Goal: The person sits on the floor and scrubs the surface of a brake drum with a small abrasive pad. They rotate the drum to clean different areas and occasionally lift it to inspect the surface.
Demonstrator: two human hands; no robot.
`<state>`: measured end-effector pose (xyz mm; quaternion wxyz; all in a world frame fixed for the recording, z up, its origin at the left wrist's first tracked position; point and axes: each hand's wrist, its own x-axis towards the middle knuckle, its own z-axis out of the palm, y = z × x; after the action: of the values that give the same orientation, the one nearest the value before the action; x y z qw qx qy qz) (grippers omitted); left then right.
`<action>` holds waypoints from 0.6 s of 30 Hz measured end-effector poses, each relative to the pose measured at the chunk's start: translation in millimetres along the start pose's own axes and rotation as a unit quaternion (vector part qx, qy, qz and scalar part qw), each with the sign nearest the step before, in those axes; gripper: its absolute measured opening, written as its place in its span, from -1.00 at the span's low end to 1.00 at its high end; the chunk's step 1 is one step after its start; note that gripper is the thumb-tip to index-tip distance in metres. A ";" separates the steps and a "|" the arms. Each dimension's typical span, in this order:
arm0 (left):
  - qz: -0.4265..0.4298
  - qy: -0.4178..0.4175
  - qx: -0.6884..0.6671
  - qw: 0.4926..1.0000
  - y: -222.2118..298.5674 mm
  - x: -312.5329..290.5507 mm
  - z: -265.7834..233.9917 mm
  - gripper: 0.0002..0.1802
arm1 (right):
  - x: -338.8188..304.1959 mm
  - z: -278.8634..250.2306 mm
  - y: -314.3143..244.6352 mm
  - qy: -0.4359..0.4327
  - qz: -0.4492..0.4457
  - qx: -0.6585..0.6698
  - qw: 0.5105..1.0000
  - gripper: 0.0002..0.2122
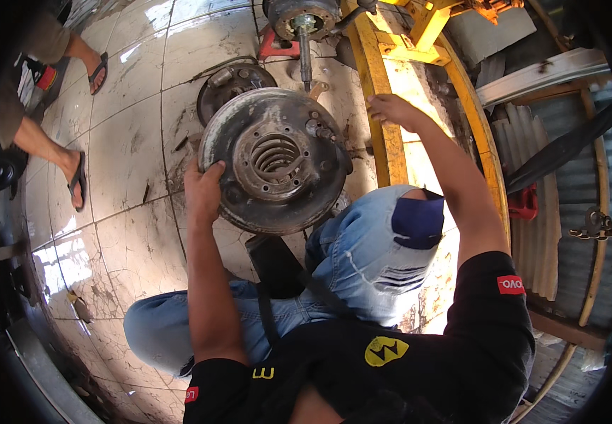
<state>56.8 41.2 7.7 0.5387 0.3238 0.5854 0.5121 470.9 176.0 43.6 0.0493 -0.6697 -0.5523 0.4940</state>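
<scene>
A round, dark metal brake backing plate [288, 205] stands tilted in front of me, with a wide centre hole ringed by small bolt holes. Through that hole the turns of a coil spring [275, 152] show. My left hand [206, 191] grips the plate's left rim, thumb on the near face and fingers hidden behind. Over the yellow metal frame, away from the plate, is my right hand [394, 111]; its fingers are loosely bent and apart, with nothing visible in them. Behind the plate lies a second brake backing plate [228, 88], partly covered.
An axle shaft with a hub [305, 60] is at the top, beside a red stand [276, 46]. The yellow frame [385, 138] runs along my right. Another person's sandalled feet [74, 177] are at left on the tiled floor [126, 152]. Corrugated sheets [532, 205] line the right.
</scene>
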 end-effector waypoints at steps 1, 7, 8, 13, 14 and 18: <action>0.000 -0.002 -0.020 1.000 1.2 0.4 -0.2 -0.59 | 9.4 9.1 22.7 -0.007 0.004 0.023 1.000 -0.44; -0.036 -0.008 -0.062 0.997 2.0 -1.6 -8.5 -0.57 | 52.8 87.6 117.7 0.062 -0.025 -0.134 0.989 -0.60; -0.049 0.005 -0.038 0.998 5.8 -3.9 -9.2 -0.57 | 52.4 99.8 118.9 0.064 -0.023 -0.152 0.986 -0.61; -0.066 0.015 0.001 0.998 8.5 -7.5 -7.7 -0.59 | 45.1 94.8 111.1 0.102 -0.036 -0.132 0.985 -0.63; -0.062 0.022 0.004 0.998 15.7 -7.8 -1.3 -0.56 | 47.0 93.6 109.4 0.105 -0.043 -0.153 0.982 -0.62; -0.062 0.048 0.057 0.995 8.1 -5.4 -8.2 -0.51 | 38.3 79.0 104.4 0.259 -0.118 -0.099 0.954 -0.66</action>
<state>48.6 36.2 16.1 0.5214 0.2920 0.6580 0.4581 482.7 128.1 -83.6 0.1818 -0.7063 -0.6417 0.2373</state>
